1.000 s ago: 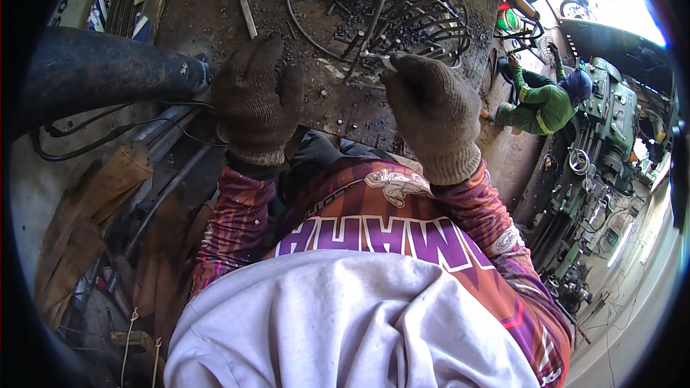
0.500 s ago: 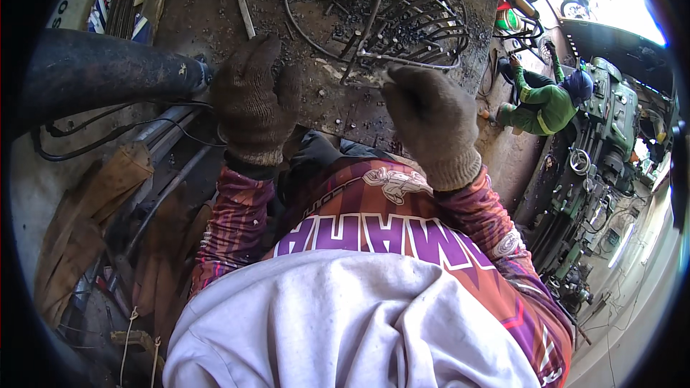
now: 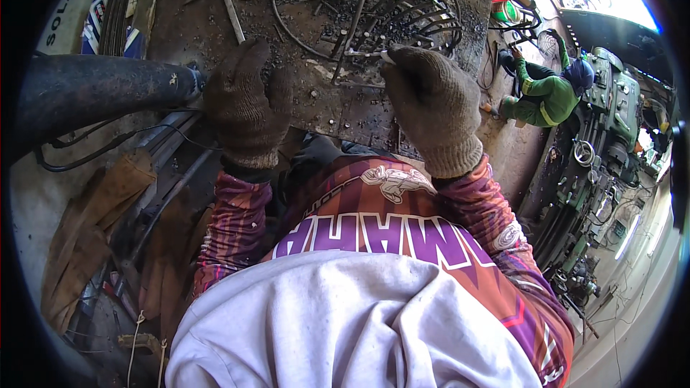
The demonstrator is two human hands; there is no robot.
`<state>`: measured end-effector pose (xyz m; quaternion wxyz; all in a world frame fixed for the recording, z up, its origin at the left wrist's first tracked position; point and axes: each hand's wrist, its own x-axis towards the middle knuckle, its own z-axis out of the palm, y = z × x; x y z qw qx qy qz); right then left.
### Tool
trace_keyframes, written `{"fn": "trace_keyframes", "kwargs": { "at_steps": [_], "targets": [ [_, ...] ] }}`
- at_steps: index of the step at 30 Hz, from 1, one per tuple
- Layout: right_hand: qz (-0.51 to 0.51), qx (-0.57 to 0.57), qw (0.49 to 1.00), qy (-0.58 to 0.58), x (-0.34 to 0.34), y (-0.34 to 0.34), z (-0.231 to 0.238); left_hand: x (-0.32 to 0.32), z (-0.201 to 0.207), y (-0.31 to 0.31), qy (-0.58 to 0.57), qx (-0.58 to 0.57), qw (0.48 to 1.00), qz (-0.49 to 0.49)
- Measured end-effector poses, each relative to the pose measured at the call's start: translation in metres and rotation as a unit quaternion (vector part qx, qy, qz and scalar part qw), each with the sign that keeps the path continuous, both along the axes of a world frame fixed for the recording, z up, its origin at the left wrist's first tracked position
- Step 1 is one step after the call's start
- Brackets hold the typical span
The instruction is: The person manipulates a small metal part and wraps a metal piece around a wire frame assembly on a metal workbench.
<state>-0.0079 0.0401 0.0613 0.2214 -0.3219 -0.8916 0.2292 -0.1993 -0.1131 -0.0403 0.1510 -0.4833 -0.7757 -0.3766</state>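
Note:
Both my hands wear brown knitted gloves above the near edge of a dark metal worktable [image 3: 363, 116]. My left hand [image 3: 248, 104] is curled, and what its fingers close on is hidden. A T-shaped metal piece [image 3: 231, 14] ends right at its fingertips; whether they grip it I cannot tell. My right hand [image 3: 435, 104] is closed, thumb against fingers, with a small pale tip [image 3: 387, 58] showing at the pinch. Just beyond it is a round frame of bent metal rods [image 3: 357, 16], like a basket or grille, partly covered by the hand.
A thick dark pipe [image 3: 108, 86] juts in from the left, above long bars [image 3: 169, 136] and brown cloth [image 3: 108, 194]. Dark bits and short rod pieces litter the tabletop. At right, a person in green [image 3: 546, 97] crouches beside a large green machine [image 3: 611, 108].
The view has shifted slightly, moving the table and rod frame a little left and up. My right hand has come closer to the frame's near rod, and the pale tip now shows at its fingers.

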Motion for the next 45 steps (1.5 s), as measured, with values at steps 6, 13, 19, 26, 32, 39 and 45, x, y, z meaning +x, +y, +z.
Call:
{"fn": "trace_keyframes", "kwargs": {
  "at_steps": [6, 13, 19, 26, 32, 39, 45],
  "targets": [
    [0.045, 0.048, 0.998, -0.01, 0.005, -0.002, 0.0, -0.002, -0.005, 0.0, 0.013, 0.007, 1.0, 0.001],
    [-0.001, 0.007, 1.0, 0.002, 0.004, -0.003, 0.003, -0.001, 0.005, 0.0, -0.002, -0.006, 1.0, -0.008],
    [0.018, 0.019, 1.0, -0.002, 0.004, 0.003, 0.0, -0.001, -0.003, 0.006, 0.015, 0.015, 1.0, -0.004],
    [-0.015, -0.061, 0.998, 0.008, 0.022, -0.006, 0.001, 0.0, -0.001, 0.004, 0.019, 0.01, 1.0, -0.005],
    [-0.064, -0.09, 0.993, 0.036, 0.033, -0.001, 0.002, 0.003, 0.005, 0.004, -0.008, -0.018, 1.0, -0.016],
    [-0.051, -0.065, 0.995, 0.054, 0.032, 0.011, -0.003, 0.004, -0.002, 0.008, 0.01, -0.014, 1.0, -0.008],
    [-0.044, -0.054, 0.996, 0.049, 0.025, 0.011, -0.004, 0.007, -0.001, 0.009, 0.003, -0.029, 1.0, -0.003]
  ]
}}
